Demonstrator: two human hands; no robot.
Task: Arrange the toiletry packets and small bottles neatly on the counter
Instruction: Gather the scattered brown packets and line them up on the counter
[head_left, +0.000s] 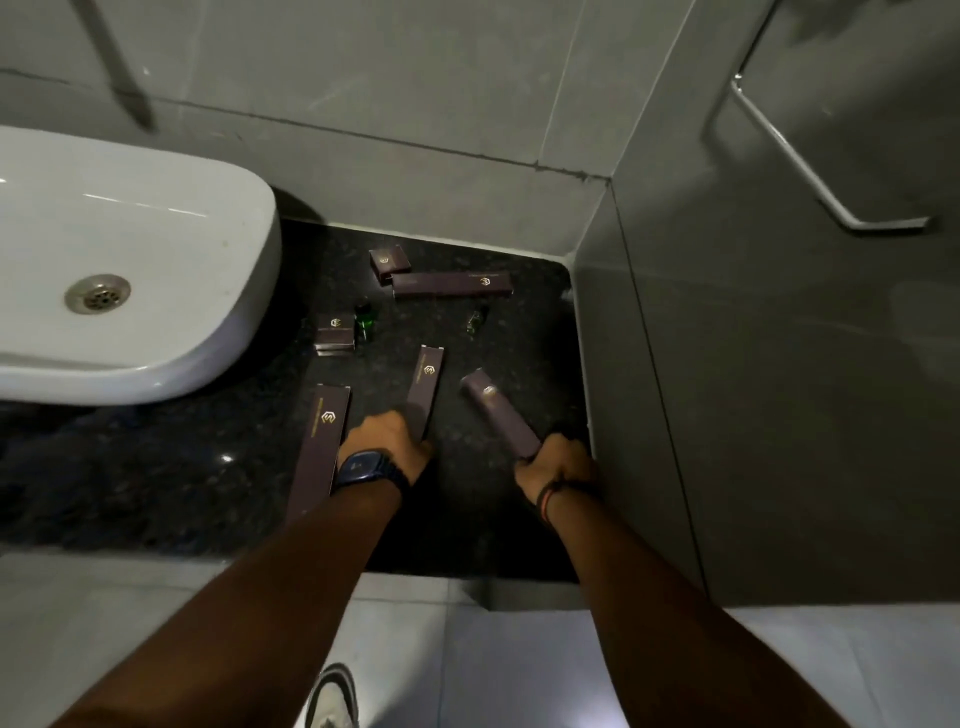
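Several dark purple toiletry packets lie scattered on the black granite counter (156, 467). My left hand (382, 441) grips the near end of a long packet (427, 382) in the middle. My right hand (558, 465) holds the near end of another long packet (496, 410), tilted up to the left. A third long packet (319, 447) lies left of my left wrist. A fourth (451, 285) lies crosswise at the back, touching a small box (388, 262). Another small box (335, 332) sits beside a green bottle (363, 322). A small dark bottle (477, 319) stands at the right.
A white basin (130, 249) fills the counter's left side. Grey tiled walls (727, 364) close the back and right, with a metal towel bar (810, 171) on the right wall. The counter's front edge (467, 574) drops to a pale floor, where a shoe (332, 696) shows.
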